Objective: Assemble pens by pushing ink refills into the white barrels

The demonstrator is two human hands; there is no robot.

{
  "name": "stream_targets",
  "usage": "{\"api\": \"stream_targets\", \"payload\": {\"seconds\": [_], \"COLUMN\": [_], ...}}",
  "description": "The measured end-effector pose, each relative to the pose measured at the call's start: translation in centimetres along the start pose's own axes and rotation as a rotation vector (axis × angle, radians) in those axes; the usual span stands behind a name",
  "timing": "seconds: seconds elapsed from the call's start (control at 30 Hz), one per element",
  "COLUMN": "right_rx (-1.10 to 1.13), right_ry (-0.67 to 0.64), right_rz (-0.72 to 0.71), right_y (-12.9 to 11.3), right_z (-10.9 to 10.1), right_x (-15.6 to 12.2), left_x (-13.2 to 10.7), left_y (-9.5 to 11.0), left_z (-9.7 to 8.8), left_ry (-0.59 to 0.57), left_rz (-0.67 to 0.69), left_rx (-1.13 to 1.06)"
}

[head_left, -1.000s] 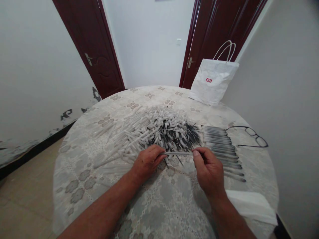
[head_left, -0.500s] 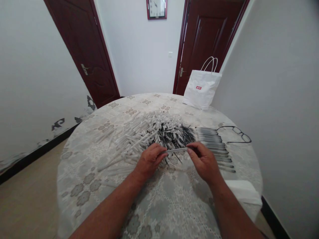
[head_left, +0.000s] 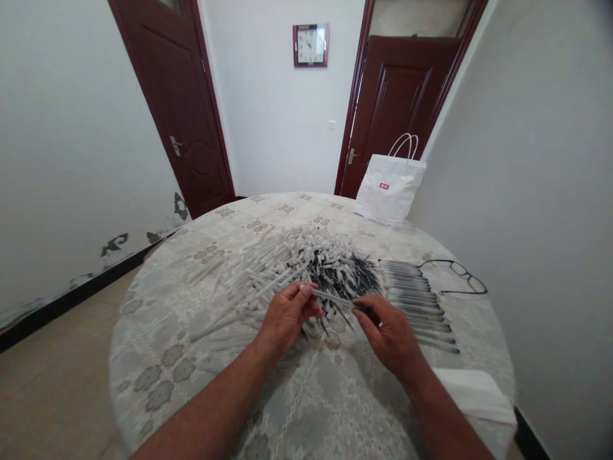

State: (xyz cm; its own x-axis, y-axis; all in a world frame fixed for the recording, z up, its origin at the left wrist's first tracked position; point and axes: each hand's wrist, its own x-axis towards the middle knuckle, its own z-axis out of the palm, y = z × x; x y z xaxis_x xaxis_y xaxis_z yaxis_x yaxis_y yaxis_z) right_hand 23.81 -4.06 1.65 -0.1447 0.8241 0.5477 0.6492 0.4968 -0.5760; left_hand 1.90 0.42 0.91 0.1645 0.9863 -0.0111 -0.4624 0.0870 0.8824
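In front of the pile, the left hand and right hand pinch a slender tube between them. Keeping its ends aligned (no bending) seems wise.

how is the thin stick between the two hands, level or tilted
Slightly tilted in the head view: the thin stick slopes down from the left hand to the right hand.
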Motion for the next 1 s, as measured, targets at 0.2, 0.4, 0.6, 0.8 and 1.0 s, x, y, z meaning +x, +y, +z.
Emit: {"api": "stream_targets", "payload": {"seconds": [0.2,0.4,0.6,0.8,1.0], "right_rx": [-0.035,-0.083,-0.02,0.399,0.347], "right_ry": [0.02,-0.008,-0.044,-0.207,-0.163], "right_rz": [-0.098,-0.161,-0.047,0.403,0.396], "right_y": [-0.2,-0.1,-0.4,-1.0,-1.6], "right_z": [-0.1,-0.1,-0.1,-0.1,-0.1], "right_x": [0.0,-0.2,-0.4,0.1,0.4], "left_x": [0.0,0.1,-0.1,0.1,0.0], "left_y": [-0.2,0.0,0.1,0.2,-0.4], "left_z": [0.1,-0.2,-0.1,-0.3,-0.1], "left_ry": [0.014,-0.001,0.007,0.001,-0.021], "left_rz": [-0.022,-0.041,-0.034,-0.034,-0.022], "left_rx": [0.0,-0.002,-0.017,0.096,0.269]}}
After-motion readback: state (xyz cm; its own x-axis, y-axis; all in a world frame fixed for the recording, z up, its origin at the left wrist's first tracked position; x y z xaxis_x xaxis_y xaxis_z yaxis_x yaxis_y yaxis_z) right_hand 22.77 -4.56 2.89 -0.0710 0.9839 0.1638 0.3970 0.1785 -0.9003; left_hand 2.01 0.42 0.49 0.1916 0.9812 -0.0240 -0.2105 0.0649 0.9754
